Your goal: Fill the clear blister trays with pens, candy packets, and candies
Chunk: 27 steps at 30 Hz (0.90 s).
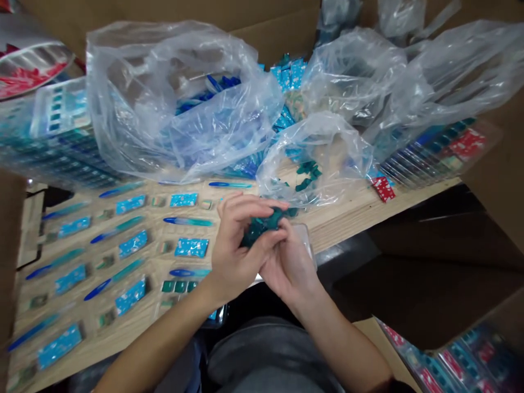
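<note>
Head view: the left hand [237, 245] and right hand [290, 267] are closed together, gripping a teal plastic bundle [262, 229] over the wooden counter [347, 218]. Rows of blue plastic pieces [133, 244] lie to the left; clear polythene bags [180, 103] sit beyond.

Dark teal clump [262, 228]; blue white-flecked cards [130, 243]; red white-patterned card [383, 189].

Clear plastic bags [135, 71] lie along a wooden board [344, 224].
</note>
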Available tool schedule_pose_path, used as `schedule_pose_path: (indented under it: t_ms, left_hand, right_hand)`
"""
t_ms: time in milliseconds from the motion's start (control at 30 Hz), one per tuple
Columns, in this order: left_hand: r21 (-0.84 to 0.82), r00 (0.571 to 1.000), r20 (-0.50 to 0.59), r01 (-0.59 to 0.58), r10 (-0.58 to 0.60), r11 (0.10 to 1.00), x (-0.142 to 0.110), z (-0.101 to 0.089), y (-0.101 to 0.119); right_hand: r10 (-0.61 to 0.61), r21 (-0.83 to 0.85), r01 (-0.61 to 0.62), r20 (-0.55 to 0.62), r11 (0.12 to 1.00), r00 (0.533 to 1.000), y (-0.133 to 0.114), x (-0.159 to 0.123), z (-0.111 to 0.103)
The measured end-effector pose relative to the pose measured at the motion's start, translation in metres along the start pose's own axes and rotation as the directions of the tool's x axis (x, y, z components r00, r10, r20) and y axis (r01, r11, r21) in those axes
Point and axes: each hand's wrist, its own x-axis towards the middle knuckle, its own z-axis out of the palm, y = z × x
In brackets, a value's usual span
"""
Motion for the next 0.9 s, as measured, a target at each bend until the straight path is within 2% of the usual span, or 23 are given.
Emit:
schedule_pose_path:
  t_ms: [67,200,267,367,433,533,667,767,833,900]
  left_hand:
    - [-0.048,0.996,-0.045,0.081,-0.083,0.996,-0.001,0.001,0.002]
    - [-0.025,0.978,-0.132,0.162,-0.164,0.986,-0.003,0.002,0.001]
    - [-0.153,0.937,-0.141,0.298,-0.319,0.942,-0.003,0.000,-0.001]
    - [-0.450,0.824,-0.026,0.496,-0.566,0.743,-0.002,-0.009,-0.003]
    - [-0.537,0.782,0.075,0.555,-0.619,0.635,-0.001,-0.014,-0.003]
    - [-0.564,0.739,0.148,0.609,-0.658,0.557,-0.003,-0.014,-0.006]
    - [-0.522,0.721,0.097,0.624,-0.686,0.582,-0.007,-0.009,-0.016]
    - [-0.441,0.730,0.090,0.639,-0.677,0.631,-0.015,-0.019,-0.021]
    - [-0.326,0.744,0.082,0.649,-0.663,0.688,-0.025,-0.032,-0.022]
    - [-0.112,0.752,0.093,0.659,-0.652,0.744,-0.038,-0.045,-0.022]
  right_hand:
    - [-0.001,0.007,0.001,0.014,1.000,1.000,0.005,-0.001,0.000]
    - [-0.109,-0.068,0.117,0.106,0.991,0.988,0.015,0.000,-0.008]
    - [-0.142,-0.078,0.152,0.114,0.985,0.983,0.016,-0.001,-0.014]
    - [-0.102,-0.081,0.110,0.098,0.991,0.990,0.008,-0.002,-0.026]
    - [-0.052,-0.090,0.059,0.082,0.994,0.995,0.002,-0.002,-0.035]
    - [-0.047,-0.092,0.052,0.060,0.994,0.997,0.001,0.003,-0.046]
    - [0.015,-0.064,-0.013,0.041,0.998,0.999,0.008,0.012,-0.054]
    - [0.054,-0.093,-0.047,0.066,0.995,0.996,0.002,0.011,-0.064]
    - [0.030,-0.139,-0.021,0.058,0.990,0.998,-0.010,0.005,-0.074]
    - [-0.037,-0.192,0.039,0.010,0.981,0.999,-0.026,-0.003,-0.087]
